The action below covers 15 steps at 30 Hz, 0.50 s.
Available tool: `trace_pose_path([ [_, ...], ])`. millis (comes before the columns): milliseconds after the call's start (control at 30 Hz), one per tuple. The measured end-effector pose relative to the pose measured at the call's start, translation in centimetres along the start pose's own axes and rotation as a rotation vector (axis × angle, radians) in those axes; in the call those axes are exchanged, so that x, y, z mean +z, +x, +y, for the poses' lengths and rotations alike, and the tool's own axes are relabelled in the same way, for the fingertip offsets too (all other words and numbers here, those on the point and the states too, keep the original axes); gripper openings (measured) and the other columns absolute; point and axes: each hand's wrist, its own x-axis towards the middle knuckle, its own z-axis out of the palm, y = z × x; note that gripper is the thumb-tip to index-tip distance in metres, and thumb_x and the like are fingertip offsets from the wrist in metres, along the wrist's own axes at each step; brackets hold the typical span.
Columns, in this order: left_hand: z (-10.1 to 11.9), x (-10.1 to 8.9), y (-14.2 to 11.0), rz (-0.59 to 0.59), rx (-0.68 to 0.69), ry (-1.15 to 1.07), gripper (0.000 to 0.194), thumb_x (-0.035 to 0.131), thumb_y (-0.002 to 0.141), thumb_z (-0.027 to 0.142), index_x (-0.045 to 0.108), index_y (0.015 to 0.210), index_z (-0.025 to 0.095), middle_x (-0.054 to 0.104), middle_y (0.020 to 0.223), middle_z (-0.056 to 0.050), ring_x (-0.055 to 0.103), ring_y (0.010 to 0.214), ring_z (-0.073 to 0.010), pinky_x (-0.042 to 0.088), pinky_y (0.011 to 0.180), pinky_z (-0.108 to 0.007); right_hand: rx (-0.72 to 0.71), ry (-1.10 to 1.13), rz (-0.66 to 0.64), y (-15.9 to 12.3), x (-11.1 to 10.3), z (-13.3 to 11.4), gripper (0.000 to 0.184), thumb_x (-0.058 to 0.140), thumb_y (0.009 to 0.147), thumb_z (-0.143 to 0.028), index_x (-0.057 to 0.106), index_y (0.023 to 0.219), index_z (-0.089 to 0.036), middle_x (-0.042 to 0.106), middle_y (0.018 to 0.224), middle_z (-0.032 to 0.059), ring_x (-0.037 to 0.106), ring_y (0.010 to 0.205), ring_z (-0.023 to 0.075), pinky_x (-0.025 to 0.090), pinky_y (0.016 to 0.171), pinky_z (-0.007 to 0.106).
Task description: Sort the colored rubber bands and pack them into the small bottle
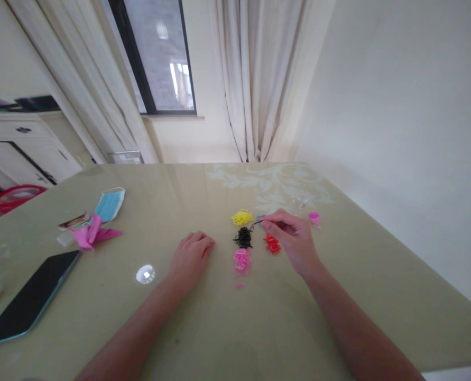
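Yellow, thin pieces are lying tangled in a loose yellow heap (242,217) on the smooth, glossy table (211,328), nearer its right edge than its left. Toward the near edge from it, a dense, curly black heap (243,237) and a looser pink heap (242,261) are lying in line, while a red heap (273,244) is sitting on the side toward the right edge. A small pink cup (314,218) is sitting closer to that edge. Toward the left edge, a creased, pointed pink fold (93,234) is lying just beside a soft blue face mask (109,206). The right hand (295,241) is pinching a thin, bent black strand (254,225) between thumb and forefinger, just beside the black heap. The left hand (191,255) is resting palm down on the table, fingers loosely curled; whether it is covering anything, I cannot tell.
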Motion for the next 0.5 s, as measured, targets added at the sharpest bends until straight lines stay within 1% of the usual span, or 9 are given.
trace_pose_path([
  [100, 0.0, -0.1, 0.1, -0.013, -0.002, 0.0, 0.026, 0.05, 0.104, 0.022, 0.076, 0.101, 0.021, 0.074, 0.107, -0.009, 0.066, 0.104, -0.0272, 0.049, 0.098, -0.04, -0.001, 0.002, -0.008, -0.1, 0.1, -0.2, 0.01, 0.084, 0.086, -0.036, 0.086, 0.089, -0.026, 0.064, 0.073, 0.0003, 0.053, 0.064, 0.0135, 0.04, 0.055, 0.027],
  [267, 0.3, -0.3, 0.1, -0.013, -0.019, 0.039, 0.024, 0.051, 0.104, 0.022, 0.074, 0.101, 0.021, 0.074, 0.107, -0.009, 0.066, 0.105, -0.0287, 0.049, 0.096, -0.042, 0.009, -0.018, -0.018, 0.1, 0.1, -0.1, 0.011, 0.085, 0.084, -0.036, 0.086, 0.088, -0.026, 0.065, 0.072, 0.0004, 0.053, 0.063, 0.0139, 0.04, 0.054, 0.027],
  [400, 0.1, -0.1, 0.1, 0.092, 0.013, -0.016, 0.022, 0.051, 0.104, 0.022, 0.073, 0.1, 0.02, 0.073, 0.106, -0.009, 0.065, 0.105, -0.0284, 0.05, 0.096, -0.042, 0.045, -0.17, -0.08, 0.1, 0.2, 1.1, 0.013, 0.083, 0.086, -0.036, 0.086, 0.091, -0.024, 0.066, 0.077, 0.0015, 0.053, 0.061, 0.0134, 0.04, 0.055, 0.028],
  [500, -0.1, 0.3, 0.2, 0.179, 0.032, -0.119, 0.02, 0.052, 0.103, 0.023, 0.072, 0.098, 0.02, 0.074, 0.102, -0.008, 0.066, 0.102, -0.0266, 0.052, 0.094, -0.04, 0.027, -0.383, -0.156, 0.1, 0.4, 2.2, 0.007, 0.081, 0.088, -0.027, 0.086, 0.091, -0.023, 0.068, 0.079, 0.002, 0.055, 0.063, 0.0136, 0.044, 0.061, 0.029],
])
